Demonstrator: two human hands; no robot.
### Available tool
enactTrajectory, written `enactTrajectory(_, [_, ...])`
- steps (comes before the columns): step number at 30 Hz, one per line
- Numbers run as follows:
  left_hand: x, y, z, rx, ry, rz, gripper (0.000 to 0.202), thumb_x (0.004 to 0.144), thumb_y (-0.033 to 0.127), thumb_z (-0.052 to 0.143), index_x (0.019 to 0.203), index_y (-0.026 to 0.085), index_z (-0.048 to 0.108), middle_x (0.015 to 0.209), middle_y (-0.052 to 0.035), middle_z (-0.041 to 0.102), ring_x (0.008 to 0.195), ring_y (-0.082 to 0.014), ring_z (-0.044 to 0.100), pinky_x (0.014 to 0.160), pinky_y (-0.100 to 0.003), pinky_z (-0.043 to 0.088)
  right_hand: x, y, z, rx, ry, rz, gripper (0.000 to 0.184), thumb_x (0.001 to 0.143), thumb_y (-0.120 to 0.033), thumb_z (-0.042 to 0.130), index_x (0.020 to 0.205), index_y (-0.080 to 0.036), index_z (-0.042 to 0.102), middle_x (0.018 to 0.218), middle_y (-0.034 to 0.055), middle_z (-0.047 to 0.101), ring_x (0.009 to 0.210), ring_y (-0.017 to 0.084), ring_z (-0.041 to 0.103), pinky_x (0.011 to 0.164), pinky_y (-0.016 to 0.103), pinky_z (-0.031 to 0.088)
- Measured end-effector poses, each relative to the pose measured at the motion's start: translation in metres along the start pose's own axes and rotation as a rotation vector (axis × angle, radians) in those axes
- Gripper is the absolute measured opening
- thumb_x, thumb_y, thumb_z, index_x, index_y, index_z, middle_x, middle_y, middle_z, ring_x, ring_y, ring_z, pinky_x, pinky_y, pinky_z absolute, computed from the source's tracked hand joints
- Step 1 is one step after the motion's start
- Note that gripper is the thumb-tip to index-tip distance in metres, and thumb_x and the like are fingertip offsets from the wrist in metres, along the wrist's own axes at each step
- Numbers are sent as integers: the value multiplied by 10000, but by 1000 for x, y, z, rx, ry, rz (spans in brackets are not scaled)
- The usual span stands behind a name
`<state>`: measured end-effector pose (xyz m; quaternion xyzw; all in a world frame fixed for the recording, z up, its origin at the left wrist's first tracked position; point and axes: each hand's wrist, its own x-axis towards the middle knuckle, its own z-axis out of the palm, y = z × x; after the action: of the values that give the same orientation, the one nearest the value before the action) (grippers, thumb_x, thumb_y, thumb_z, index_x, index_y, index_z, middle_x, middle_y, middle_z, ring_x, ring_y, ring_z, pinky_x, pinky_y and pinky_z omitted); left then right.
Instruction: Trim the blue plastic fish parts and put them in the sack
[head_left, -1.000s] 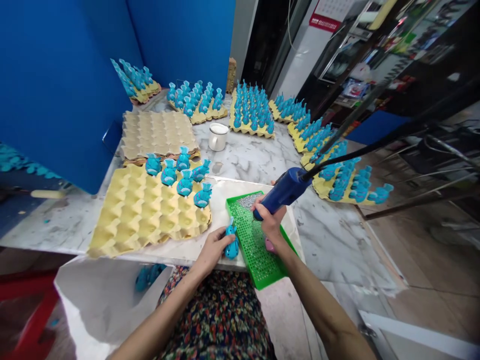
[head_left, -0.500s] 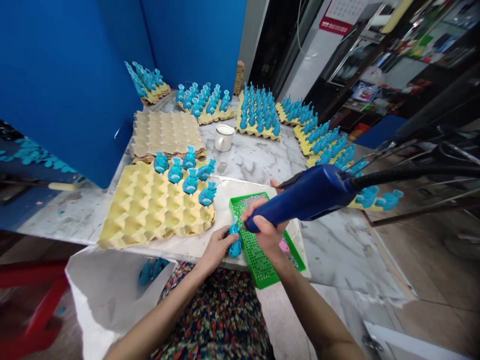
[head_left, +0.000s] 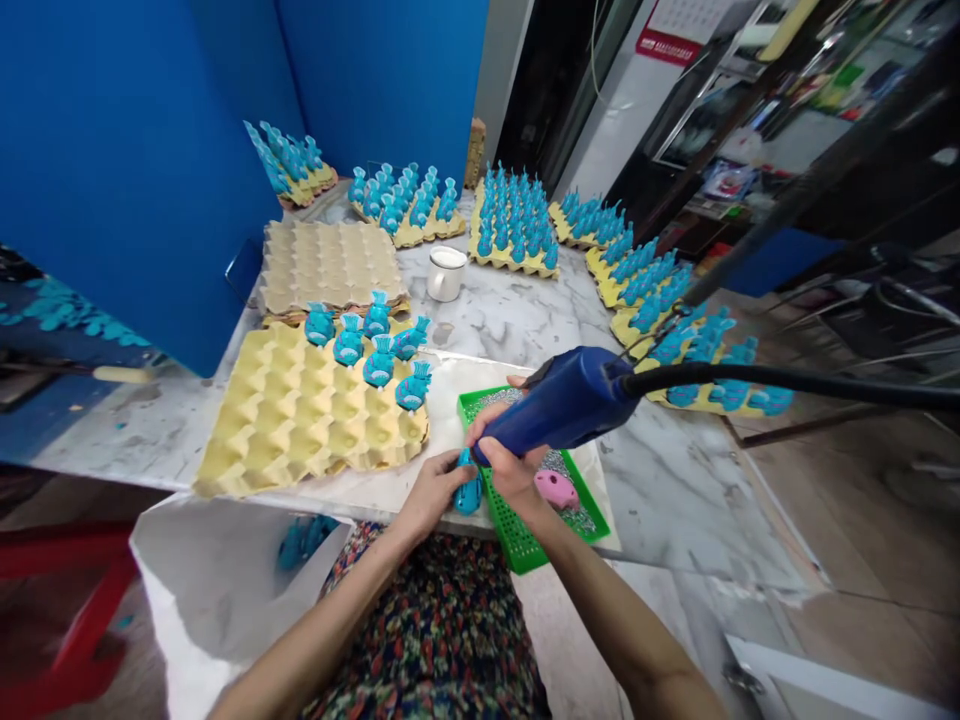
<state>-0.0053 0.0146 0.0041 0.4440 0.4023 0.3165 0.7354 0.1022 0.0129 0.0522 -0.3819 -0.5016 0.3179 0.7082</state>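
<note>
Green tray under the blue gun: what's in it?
The green perforated tray holds silver granules and a pink fish figure. The part beneath the right hand and blue gun is covered, so what lies there can't be seen.

a black hose (head_left: 720, 376) crosses above the marble tabletop (head_left: 675, 480) right of the hands (head_left: 510, 472).

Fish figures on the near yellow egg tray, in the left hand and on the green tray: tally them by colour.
Blue fish figures on the yellow egg tray: 6
Blue fish figure in the left hand: 1
Pink fish figure on the green perforated tray: 1
Total: 8
</note>
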Motion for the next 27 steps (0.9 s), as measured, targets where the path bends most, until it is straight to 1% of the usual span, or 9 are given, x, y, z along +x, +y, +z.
enactTrajectory(5, [-1,2,-4,64,-31,-103,247,677,405,625,687,158,634,527,45,460,495,-104,359,509,-237,287,-3,1,1,42,19,61,399,704,-215,639,1068,-265,485,690,-56,598,562,161,534,570,322,461])
enactTrajectory(10, [-4,9,-13,85,-88,-130,247,681,395,649,703,150,660,545,41,498,496,-93,353,500,-225,266,-2,0,-1,59,-43,104,279,677,-229,648,932,-251,538,652,-52,592,552,158,529,553,317,454])
enactTrajectory(12, [-7,15,-19,72,-164,-185,236,666,379,666,698,145,675,582,19,562,528,-108,418,519,-225,309,0,-8,-2,86,-110,144,262,681,-258,659,919,-238,552,644,-45,600,528,155,530,520,310,443])
enactTrajectory(14, [-11,22,-24,60,-261,-262,218,647,361,689,676,145,677,619,-3,615,559,-128,478,541,-231,353,1,-19,-6,140,-183,197,318,685,-296,672,975,-231,559,657,-38,619,510,158,545,496,308,446])
enactTrajectory(17, [-18,27,-30,78,-333,-358,209,630,349,728,662,149,677,595,-1,607,528,-124,474,513,-231,350,1,-34,-14,182,-233,224,299,683,-349,686,936,-221,590,652,-24,628,514,164,563,498,310,460])
enactTrajectory(19, [-22,26,-29,54,-267,-375,233,624,362,760,698,154,686,606,7,602,533,-118,481,504,-221,358,-1,-35,-21,104,-151,186,193,690,-355,688,790,-214,601,628,-14,616,523,162,557,508,311,464])
enactTrajectory(21, [-25,24,-24,-41,-183,-364,304,634,400,791,809,170,698,702,4,639,587,-120,526,529,-210,398,-5,-29,-29,-20,-24,164,146,696,-320,694,709,-216,592,614,-12,608,519,156,543,510,306,462])
enactTrajectory(24, [-26,20,-14,-197,-164,-322,449,633,434,832,972,191,666,830,-7,667,645,-122,576,574,-216,455,-12,-9,-38,-137,105,185,105,695,-248,701,730,-213,609,616,-22,607,515,144,539,536,296,467])
enactTrajectory(27, [-23,17,-8,-254,-141,-279,510,592,412,866,971,176,620,801,-13,657,613,-123,591,551,-220,466,-17,5,-41,-148,141,191,74,704,-230,681,723,-209,613,629,-27,606,527,142,555,544,285,467])
